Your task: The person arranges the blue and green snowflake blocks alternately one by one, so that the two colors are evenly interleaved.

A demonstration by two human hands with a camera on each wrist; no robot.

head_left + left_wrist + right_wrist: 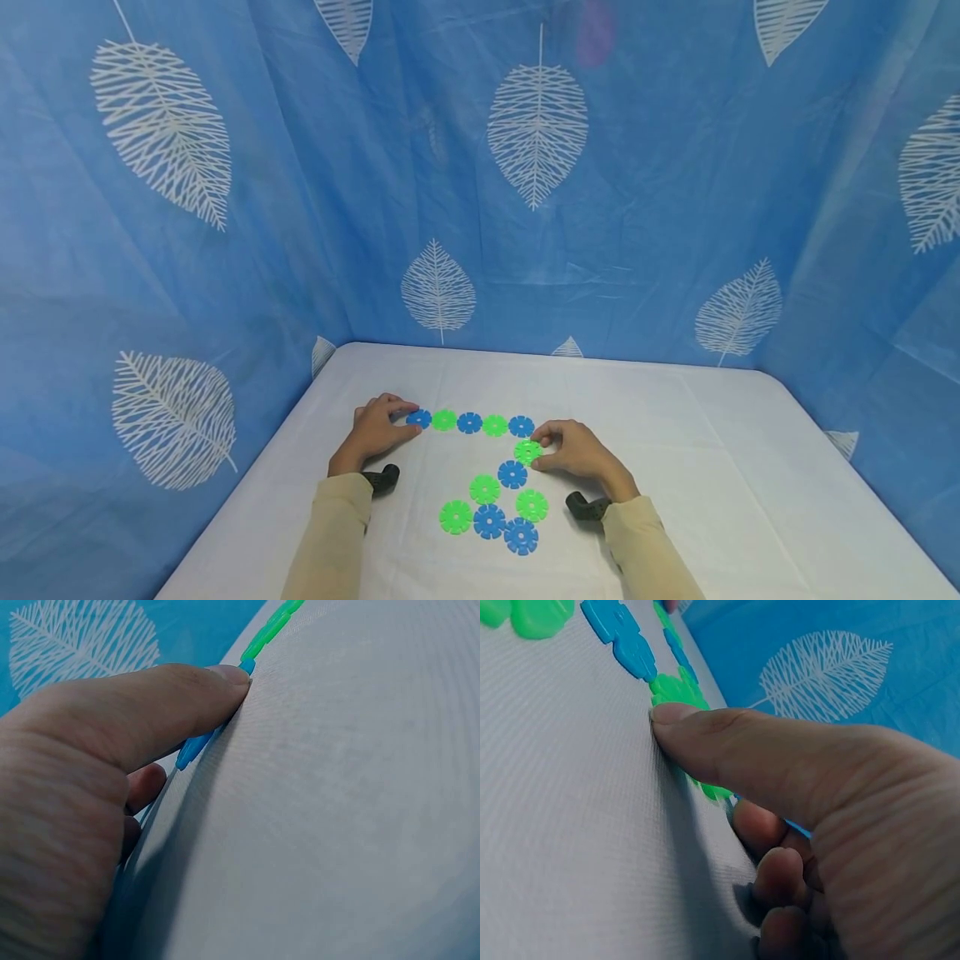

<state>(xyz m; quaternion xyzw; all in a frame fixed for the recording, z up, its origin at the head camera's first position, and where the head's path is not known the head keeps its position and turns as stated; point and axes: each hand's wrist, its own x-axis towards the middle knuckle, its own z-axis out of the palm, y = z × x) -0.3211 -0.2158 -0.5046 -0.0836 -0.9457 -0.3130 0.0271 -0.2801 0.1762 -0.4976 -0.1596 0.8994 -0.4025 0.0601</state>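
Observation:
Flat notched plastic discs, blue and green, form a row with a bend on the white tabletop. My left hand (377,427) is at the row's left end, thumb and forefinger pinching the blue disc (419,419) at its edges; in the left wrist view the thumb (202,694) covers much of it. At the bend, below the right-end blue disc (521,426), my right hand (576,452) pinches a green disc (528,452) between thumb and fingers. Its other fingers curl near the cloth in the right wrist view. Another blue disc (512,474) lies just below that green one.
Nearer the front lie more discs, among them a green disc (484,489), a blue disc (489,522) and another green disc (532,505). The white-covered table (720,467) is bordered by blue leaf-patterned curtains (637,208). Both wrists carry black camera mounts.

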